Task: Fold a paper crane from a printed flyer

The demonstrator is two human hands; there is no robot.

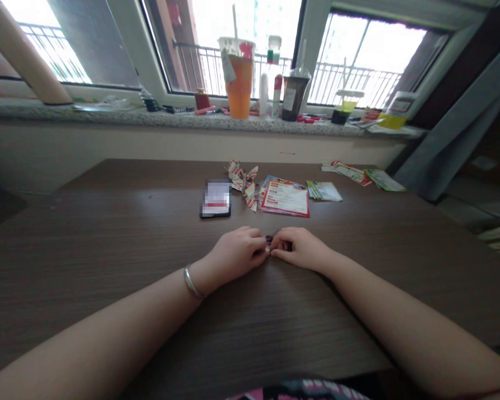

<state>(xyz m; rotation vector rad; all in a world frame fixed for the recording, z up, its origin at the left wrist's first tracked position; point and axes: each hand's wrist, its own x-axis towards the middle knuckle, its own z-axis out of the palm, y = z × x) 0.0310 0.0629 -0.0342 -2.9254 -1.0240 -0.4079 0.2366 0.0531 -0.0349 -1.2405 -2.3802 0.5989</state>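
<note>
My left hand (pixel 238 253) and my right hand (pixel 303 249) meet at the middle of the table, fingers closed in a pinch. Between the fingertips is a small folded piece of printed paper (pixel 269 240), dark with a white bit; most of it is hidden by the fingers. Just beyond my hands lie folded paper figures (pixel 244 186) with red-and-white stripes, and a stack of printed sheets (pixel 285 199) with a red border. A phone (pixel 215 199) with a lit, blurred screen rests left of the figures.
Green-and-white printed papers (pixel 325 191) lie right of the stack, with more papers (pixel 385 180) near the table's far right edge. On the windowsill stand a tall orange drink cup (pixel 238 83), a dark drink cup (pixel 295 97), bottles and pens. The brown table (pixel 150 244) extends around my arms.
</note>
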